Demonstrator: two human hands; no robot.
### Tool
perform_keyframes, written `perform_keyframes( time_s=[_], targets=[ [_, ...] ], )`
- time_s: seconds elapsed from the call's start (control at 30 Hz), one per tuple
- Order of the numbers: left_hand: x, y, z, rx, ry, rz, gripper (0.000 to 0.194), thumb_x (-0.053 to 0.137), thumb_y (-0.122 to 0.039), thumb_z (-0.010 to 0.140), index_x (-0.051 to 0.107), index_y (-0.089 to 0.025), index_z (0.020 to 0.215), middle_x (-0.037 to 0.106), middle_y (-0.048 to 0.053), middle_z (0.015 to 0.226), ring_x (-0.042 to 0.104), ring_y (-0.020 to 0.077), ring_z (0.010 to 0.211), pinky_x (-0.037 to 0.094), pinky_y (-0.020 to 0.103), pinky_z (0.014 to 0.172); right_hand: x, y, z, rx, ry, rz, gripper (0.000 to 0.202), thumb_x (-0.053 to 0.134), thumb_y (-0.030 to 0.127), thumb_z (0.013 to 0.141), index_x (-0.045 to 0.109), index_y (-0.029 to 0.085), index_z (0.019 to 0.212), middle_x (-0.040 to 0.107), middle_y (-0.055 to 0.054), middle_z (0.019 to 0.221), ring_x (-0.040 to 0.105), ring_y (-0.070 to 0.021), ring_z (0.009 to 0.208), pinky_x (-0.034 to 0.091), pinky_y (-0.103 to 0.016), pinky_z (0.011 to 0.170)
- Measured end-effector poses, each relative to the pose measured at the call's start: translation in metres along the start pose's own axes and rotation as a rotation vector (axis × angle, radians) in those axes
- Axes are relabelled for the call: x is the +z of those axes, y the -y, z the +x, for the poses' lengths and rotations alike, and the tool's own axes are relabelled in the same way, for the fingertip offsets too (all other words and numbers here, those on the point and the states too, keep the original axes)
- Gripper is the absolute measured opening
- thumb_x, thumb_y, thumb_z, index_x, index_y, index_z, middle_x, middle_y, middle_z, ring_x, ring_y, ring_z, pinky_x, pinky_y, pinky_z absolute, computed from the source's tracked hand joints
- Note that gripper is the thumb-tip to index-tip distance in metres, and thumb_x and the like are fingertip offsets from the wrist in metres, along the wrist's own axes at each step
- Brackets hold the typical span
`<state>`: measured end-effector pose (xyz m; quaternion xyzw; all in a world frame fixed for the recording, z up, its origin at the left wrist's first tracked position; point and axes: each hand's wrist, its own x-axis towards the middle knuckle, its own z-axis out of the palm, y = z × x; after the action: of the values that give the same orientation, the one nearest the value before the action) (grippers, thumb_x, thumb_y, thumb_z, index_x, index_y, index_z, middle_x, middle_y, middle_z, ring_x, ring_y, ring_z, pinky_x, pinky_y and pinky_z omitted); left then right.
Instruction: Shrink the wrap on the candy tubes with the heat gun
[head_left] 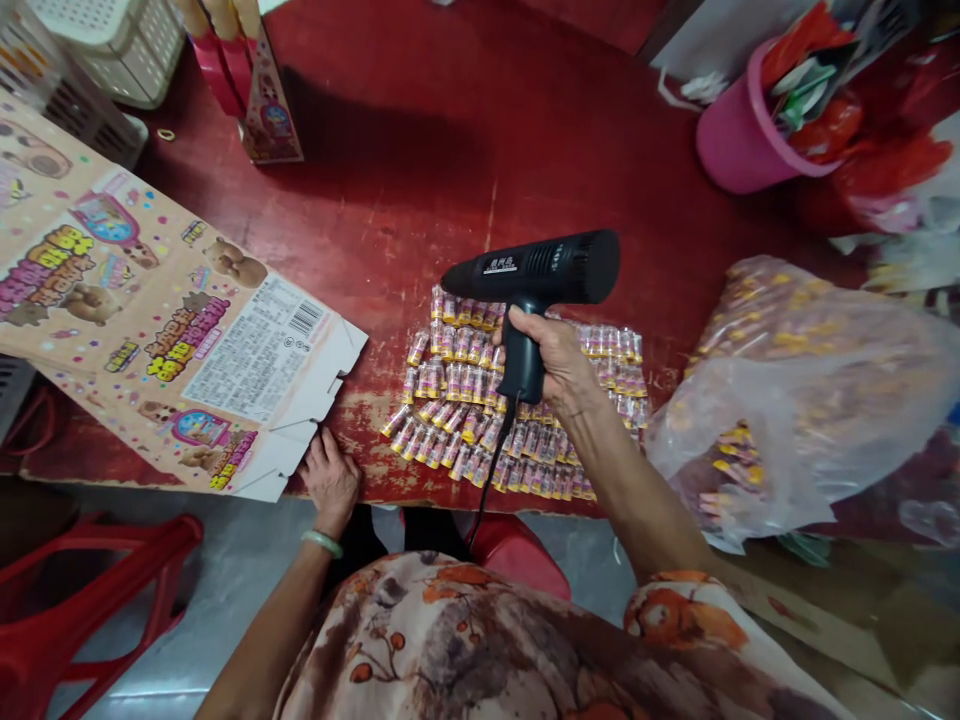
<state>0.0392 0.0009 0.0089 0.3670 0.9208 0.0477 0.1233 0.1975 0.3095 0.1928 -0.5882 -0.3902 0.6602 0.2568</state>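
Note:
My right hand (553, 358) is wrapped round the handle of a black heat gun (555, 268), whose nozzle points left. Beneath it, rows of small clear tubes with yellow ends and pink labels (465, 380) lie on the red table (420, 200). The gun and hand hide some of them. A power cord (496, 465) runs from the handle down past the table's front edge. At that edge, my left hand (330, 474) rests with its fingers stretched out, beside the white flaps of a flattened printed cardboard sheet (247, 340). Whether it touches the flap is unclear.
A large clear plastic bag (817, 370) of similar tubes lies at the right. Behind it stands a pink bucket (739, 140) filled with wrappers. A printed display box (274, 115) and white plastic baskets (124, 50) are at the back left; a red stool (97, 600) is below.

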Motion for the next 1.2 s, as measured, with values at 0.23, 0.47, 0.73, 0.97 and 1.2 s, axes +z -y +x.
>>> perform_keyframes(
  time_s=[0.23,0.47,0.73,0.97,1.2],
  targets=[
    [-0.002,-0.001,0.003,-0.022,-0.004,-0.037,0.063,0.043,-0.026,0.091,0.042,-0.002,0.149,0.049,0.028,0.143,0.053,0.0398,0.122,0.041,0.058,0.102,-0.064,0.008,-0.003,-0.021,-0.21,0.071,0.035,0.088,0.042,0.064,0.064,0.018,0.074,0.067,-0.002,0.063,0.06,-0.0134,0.044,0.05,-0.022,0.036],
    [-0.003,-0.004,0.007,-0.05,-0.028,-0.075,0.069,0.046,-0.027,0.087,0.039,-0.004,0.151,0.049,0.028,0.141,0.049,0.0426,0.126,0.038,0.064,0.103,-0.184,0.016,-0.011,-0.135,-0.57,0.075,0.024,0.083,0.031,0.072,0.063,0.018,0.072,0.066,-0.002,0.059,0.058,-0.0141,0.042,0.05,-0.023,0.034],
    [-0.012,-0.014,0.011,-0.064,-0.043,-0.045,0.069,0.041,-0.032,0.087,0.04,-0.001,0.149,0.046,0.03,0.142,0.047,0.0456,0.127,0.038,0.065,0.102,-0.26,0.009,-0.023,-0.115,-0.686,0.141,0.022,0.079,0.03,0.074,0.062,0.018,0.069,0.064,-0.001,0.059,0.056,-0.0132,0.043,0.049,-0.022,0.034],
    [-0.009,-0.014,0.012,-0.057,-0.08,-0.011,0.067,0.04,-0.031,0.088,0.039,-0.003,0.15,0.046,0.029,0.143,0.047,0.0443,0.128,0.037,0.064,0.104,-0.271,0.0,-0.026,-0.162,-0.599,0.188,0.024,0.081,0.036,0.067,0.066,0.018,0.073,0.065,-0.001,0.062,0.056,-0.0129,0.045,0.047,-0.023,0.035],
    [-0.002,-0.008,0.011,-0.064,-0.107,-0.046,0.069,0.043,-0.03,0.086,0.041,-0.005,0.15,0.047,0.027,0.145,0.047,0.0431,0.129,0.037,0.062,0.104,-0.274,-0.011,-0.012,-0.142,-0.563,0.195,0.028,0.08,0.04,0.071,0.061,0.019,0.072,0.063,0.0,0.061,0.056,-0.0127,0.047,0.049,-0.023,0.039]
  ],
)
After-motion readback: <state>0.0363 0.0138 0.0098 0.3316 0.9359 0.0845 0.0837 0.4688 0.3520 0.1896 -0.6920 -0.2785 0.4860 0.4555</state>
